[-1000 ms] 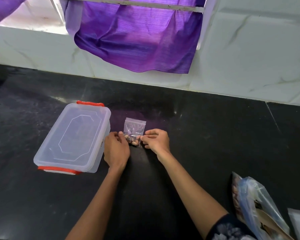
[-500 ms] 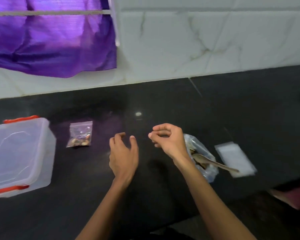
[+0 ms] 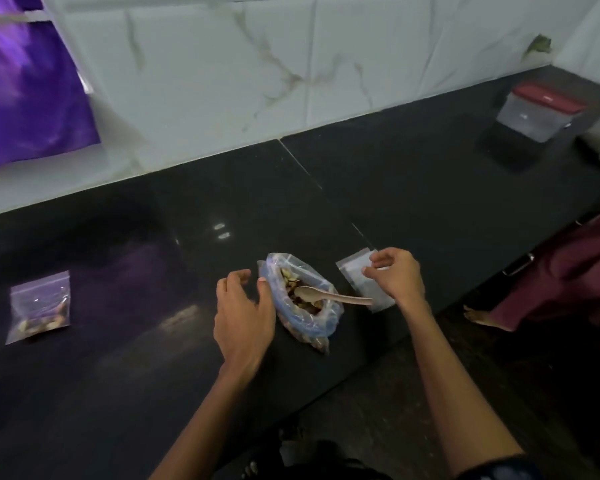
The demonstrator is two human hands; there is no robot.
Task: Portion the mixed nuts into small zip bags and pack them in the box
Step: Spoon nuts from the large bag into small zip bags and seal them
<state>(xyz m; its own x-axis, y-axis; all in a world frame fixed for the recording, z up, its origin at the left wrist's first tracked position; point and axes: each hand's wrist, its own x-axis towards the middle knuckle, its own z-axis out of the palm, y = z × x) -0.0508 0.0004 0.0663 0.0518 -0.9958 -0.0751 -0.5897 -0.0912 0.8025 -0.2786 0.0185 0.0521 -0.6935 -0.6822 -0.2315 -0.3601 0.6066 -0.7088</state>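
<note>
L hand (image 3: pixel 243 313): fingers loosely curled, nothing gripped; thumb tip is held just beside the rim of the big nut bag (image 3: pixel 300 299), contact can't be told. R hand (image 3: pixel 395 275): fingers bent w/ thumb and forefinger apart, poised over the stack of empty zip bags (image 3: pixel 364 282); no grip is seen. The stack is laid just right of the nut bag. A spoon (image 3: pixel 329 296) is propped in the nut bag, handle pointed toward the stack. A filled small zip bag (image 3: pixel 39 306) is laid flat well left of the nut bag. All is set on the black counter (image 3: pixel 153 358). A red-lidded container (image 3: pixel 537 112) is seen far right of the nut bag, by the wall.
</note>
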